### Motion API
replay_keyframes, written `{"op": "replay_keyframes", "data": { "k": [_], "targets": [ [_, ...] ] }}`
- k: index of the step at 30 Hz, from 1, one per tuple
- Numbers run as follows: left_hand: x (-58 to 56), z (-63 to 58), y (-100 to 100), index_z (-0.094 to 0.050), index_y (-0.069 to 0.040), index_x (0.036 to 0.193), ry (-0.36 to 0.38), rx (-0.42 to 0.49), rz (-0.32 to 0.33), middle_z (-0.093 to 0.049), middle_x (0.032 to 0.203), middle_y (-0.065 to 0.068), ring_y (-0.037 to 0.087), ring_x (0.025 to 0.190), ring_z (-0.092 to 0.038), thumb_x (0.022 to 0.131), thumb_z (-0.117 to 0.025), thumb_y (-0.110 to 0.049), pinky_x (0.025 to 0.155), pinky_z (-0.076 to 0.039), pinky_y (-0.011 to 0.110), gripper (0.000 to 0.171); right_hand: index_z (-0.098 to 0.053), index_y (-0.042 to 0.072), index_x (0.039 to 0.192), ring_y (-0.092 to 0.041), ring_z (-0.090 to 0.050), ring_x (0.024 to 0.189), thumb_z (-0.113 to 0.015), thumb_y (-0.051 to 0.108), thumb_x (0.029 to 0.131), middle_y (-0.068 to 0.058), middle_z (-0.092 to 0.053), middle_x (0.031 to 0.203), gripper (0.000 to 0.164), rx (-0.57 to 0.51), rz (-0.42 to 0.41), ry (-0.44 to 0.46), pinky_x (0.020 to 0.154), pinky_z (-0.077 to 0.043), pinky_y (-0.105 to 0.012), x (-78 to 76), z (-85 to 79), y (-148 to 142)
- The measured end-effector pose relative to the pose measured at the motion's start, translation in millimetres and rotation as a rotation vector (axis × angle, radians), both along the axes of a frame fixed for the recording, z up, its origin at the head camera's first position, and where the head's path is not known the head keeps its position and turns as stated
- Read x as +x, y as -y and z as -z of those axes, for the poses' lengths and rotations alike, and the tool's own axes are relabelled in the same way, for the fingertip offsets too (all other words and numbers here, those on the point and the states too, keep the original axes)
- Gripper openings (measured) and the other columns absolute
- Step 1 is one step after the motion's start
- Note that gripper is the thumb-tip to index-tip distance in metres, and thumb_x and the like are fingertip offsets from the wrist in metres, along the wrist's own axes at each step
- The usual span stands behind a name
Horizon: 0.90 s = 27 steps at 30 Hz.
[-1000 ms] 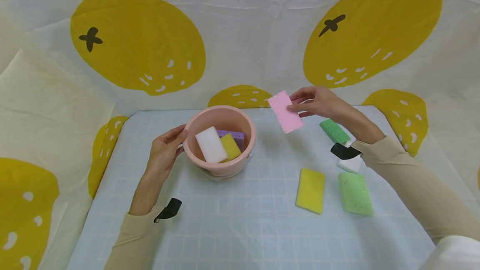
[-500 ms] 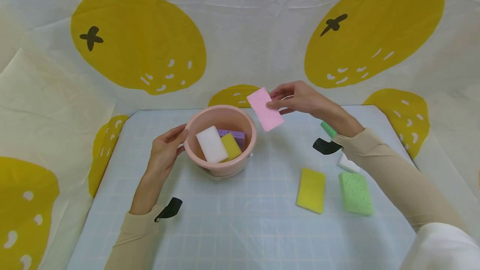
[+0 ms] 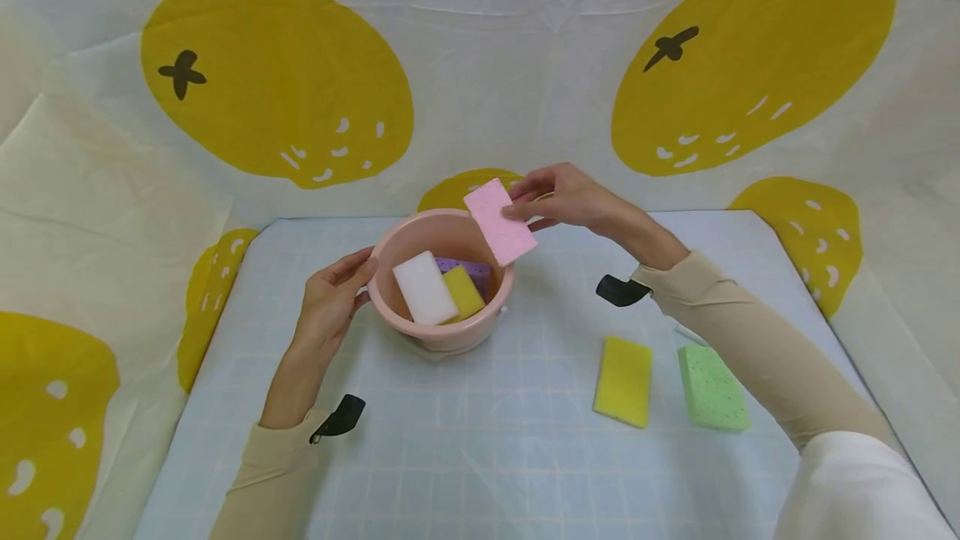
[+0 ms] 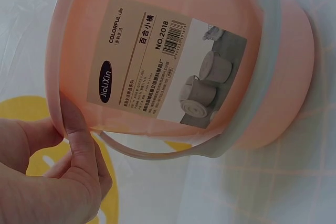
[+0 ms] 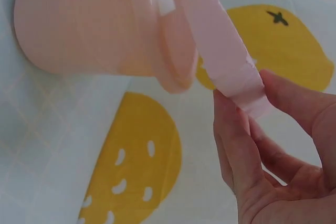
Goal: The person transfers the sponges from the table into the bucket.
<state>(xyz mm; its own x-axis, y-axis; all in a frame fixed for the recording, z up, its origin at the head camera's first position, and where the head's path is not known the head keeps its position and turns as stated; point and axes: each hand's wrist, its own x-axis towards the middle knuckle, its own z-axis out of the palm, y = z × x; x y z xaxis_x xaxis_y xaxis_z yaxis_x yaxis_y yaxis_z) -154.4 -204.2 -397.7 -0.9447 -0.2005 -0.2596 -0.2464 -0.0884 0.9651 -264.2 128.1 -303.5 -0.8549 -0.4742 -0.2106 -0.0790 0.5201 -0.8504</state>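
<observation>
My left hand (image 3: pixel 330 298) pinches the left rim of a pink bucket (image 3: pixel 442 336), thumb and fingers on either side of the wall. The left wrist view shows the bucket's printed label (image 4: pixel 168 61) and its handle (image 4: pixel 157 155) hanging down. Inside lie a white sponge (image 3: pixel 424 288), a yellow sponge (image 3: pixel 462 292) and a purple sponge (image 3: pixel 472 269). My right hand (image 3: pixel 570 197) pinches a pink sponge (image 3: pixel 499 222) by its right side, tilted, overlapping the bucket's right rim in the head view. In the right wrist view the pink sponge (image 5: pixel 223 45) stands just past the bucket's mouth.
On the blue gridded tabletop (image 3: pixel 480 457) lie a flat yellow sponge (image 3: pixel 623 382) and a light green speckled sponge (image 3: pixel 712 388) at the right. A white piece (image 3: pixel 690 333) shows partly behind the right sleeve. A lemon-print sheet (image 3: pixel 510 65) rises behind the table.
My right hand has carried the pink sponge leftward from beside the bucket to over its right rim. The right forearm now covers the dark green sponge. The left hand has stayed on the rim.
</observation>
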Motion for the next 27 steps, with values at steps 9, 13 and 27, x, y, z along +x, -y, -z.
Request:
{"op": "replay_keyframes", "data": {
  "k": [9,13,27],
  "targets": [
    [0.4,-1.4,-1,-0.06,-0.009,0.144,0.022,-0.022,-0.001,-0.058,0.143,0.008,0.017,0.119,-0.06,0.098,-0.071,-0.03,0.089,-0.056,0.02,0.052,-0.07,0.004,0.12,-0.026,-0.069,0.1,-0.079,0.027,0.093,-0.012,-0.07,0.112,0.037,-0.018,-0.065,0.009,0.085,-0.062,-0.038,-0.5,12.2,22],
    [0.3,-1.7,-1,-0.06,-0.011,0.145,0.033,-0.031,-0.003,-0.057,0.144,0.007,0.017,0.12,-0.06,0.099,-0.07,-0.03,0.089,-0.056,0.019,0.051,-0.071,0.002,0.12,-0.026,-0.069,0.094,-0.08,0.026,0.093,-0.013,-0.071,0.107,0.037,-0.002,-0.08,-0.007,0.082,-0.062,-0.036,-1.1,17.7,34],
    [-0.6,-0.9,-1,-0.06,-0.009,0.144,0.026,-0.003,-0.006,-0.058,0.143,0.008,0.016,0.117,-0.061,0.099,-0.071,-0.027,0.087,-0.057,0.019,0.05,-0.076,0.0,0.108,-0.019,-0.06,0.079,-0.081,0.024,0.091,-0.009,-0.07,0.089,0.029,0.211,-0.134,-0.299,0.065,-0.05,-0.021,4.5,28.0,71]
  ]
}}
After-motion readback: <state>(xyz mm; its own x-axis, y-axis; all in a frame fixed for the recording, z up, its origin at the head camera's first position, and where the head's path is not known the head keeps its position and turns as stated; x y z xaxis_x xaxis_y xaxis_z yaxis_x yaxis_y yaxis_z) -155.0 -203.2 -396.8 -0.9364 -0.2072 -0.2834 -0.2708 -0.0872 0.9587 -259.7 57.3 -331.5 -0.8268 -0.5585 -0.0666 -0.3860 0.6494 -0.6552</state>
